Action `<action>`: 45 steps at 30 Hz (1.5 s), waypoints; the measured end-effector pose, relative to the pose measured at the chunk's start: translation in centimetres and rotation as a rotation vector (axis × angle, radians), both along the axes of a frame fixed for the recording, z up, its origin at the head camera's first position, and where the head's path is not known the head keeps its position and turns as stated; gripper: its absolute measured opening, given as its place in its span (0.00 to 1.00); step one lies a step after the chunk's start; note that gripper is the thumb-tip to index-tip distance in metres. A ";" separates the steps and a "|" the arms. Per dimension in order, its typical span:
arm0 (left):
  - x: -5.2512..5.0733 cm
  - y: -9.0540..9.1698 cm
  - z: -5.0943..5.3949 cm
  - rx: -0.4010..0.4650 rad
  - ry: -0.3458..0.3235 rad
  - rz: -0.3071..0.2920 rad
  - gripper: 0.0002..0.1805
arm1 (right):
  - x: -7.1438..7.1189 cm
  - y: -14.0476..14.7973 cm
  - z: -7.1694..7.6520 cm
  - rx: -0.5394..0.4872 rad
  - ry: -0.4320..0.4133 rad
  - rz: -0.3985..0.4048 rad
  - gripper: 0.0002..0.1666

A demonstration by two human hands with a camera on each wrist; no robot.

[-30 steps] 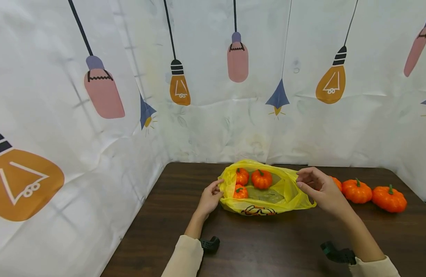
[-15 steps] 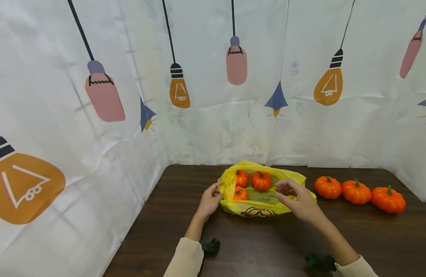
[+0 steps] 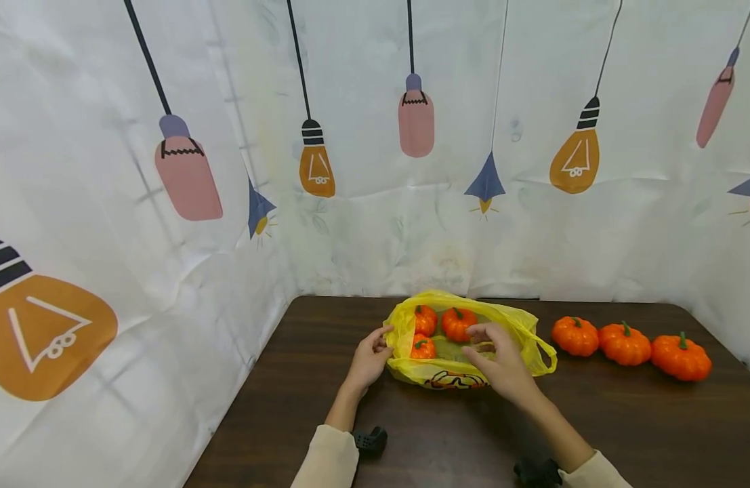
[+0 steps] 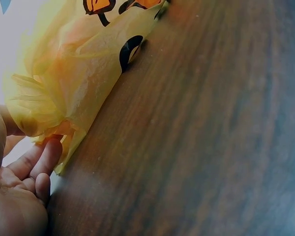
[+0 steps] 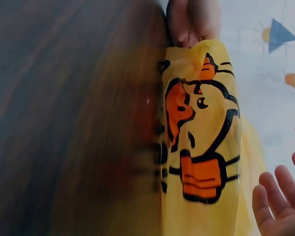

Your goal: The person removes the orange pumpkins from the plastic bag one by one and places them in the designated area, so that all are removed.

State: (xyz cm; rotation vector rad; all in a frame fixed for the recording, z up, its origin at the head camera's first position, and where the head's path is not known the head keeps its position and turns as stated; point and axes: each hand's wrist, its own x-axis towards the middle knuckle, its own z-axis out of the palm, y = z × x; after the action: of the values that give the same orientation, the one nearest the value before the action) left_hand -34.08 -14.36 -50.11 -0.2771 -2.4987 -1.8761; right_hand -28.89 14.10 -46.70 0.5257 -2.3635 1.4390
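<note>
A yellow plastic bag (image 3: 411, 371) lies on its base with its mouth gaping upward. Inside are three small orange pumpkins: one at the back left (image 3: 425, 320), one further right (image 3: 459, 324) and one at the front left (image 3: 423, 348). My left hand (image 3: 367, 360) pinches the bag's left edge; in the left wrist view the fingers (image 4: 48, 157) meet the crumpled plastic. Over the right part of the opening, my right hand (image 3: 504, 366) hovers with loosely bent fingers, holding nothing. In the right wrist view its fingers (image 5: 280, 189) are spread beside the bag's printed front.
Three more orange pumpkins (image 3: 574, 336) stand in a row on the dark wooden table (image 3: 448, 434), right of the bag. A loose bag handle (image 3: 550, 356) sticks out toward them. White lamp-print sheets (image 3: 362, 237) hang behind and to the left.
My right hand has moved left, from the bag's right edge to over its opening, letting the right handle go slack. My left hand stays on the left edge.
</note>
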 end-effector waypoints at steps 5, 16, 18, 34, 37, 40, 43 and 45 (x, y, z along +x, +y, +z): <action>0.9 0.1 1.5 0.000 0.012 -0.019 0.26 | -1.3 -1.1 0.3 0.003 -0.073 0.017 0.21; -1.1 -0.2 -1.9 0.005 0.013 0.013 0.26 | -4.5 -3.1 0.1 0.060 -0.284 0.086 0.26; -1.2 -0.2 -1.9 0.004 0.012 0.011 0.26 | -5.0 -3.3 -0.1 0.088 -0.296 0.093 0.26; -1.0 -0.2 -1.7 -0.018 -0.003 0.025 0.26 | -6.0 -4.1 -1.4 0.167 -0.417 0.270 0.38; -1.0 -0.3 -1.7 -0.024 0.006 0.024 0.26 | -6.1 -4.2 -1.8 0.201 -0.398 0.282 0.41; -1.1 -0.3 -1.8 -0.025 0.007 0.023 0.26 | -6.1 -4.3 -2.2 0.222 -0.396 0.279 0.42; -1.1 -0.2 -1.8 -0.020 0.002 0.022 0.26 | -6.1 -4.5 -2.2 0.232 -0.400 0.267 0.43; -1.2 -0.2 -1.8 -0.018 -0.001 0.020 0.26 | -6.1 -4.6 -2.2 0.240 -0.401 0.256 0.43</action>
State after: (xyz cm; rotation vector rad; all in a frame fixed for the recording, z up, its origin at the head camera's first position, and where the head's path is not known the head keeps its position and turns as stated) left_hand -35.24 -14.60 -51.93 -0.2501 -2.5104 -1.8477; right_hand -34.98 9.51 -48.91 0.6737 -2.9005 1.4886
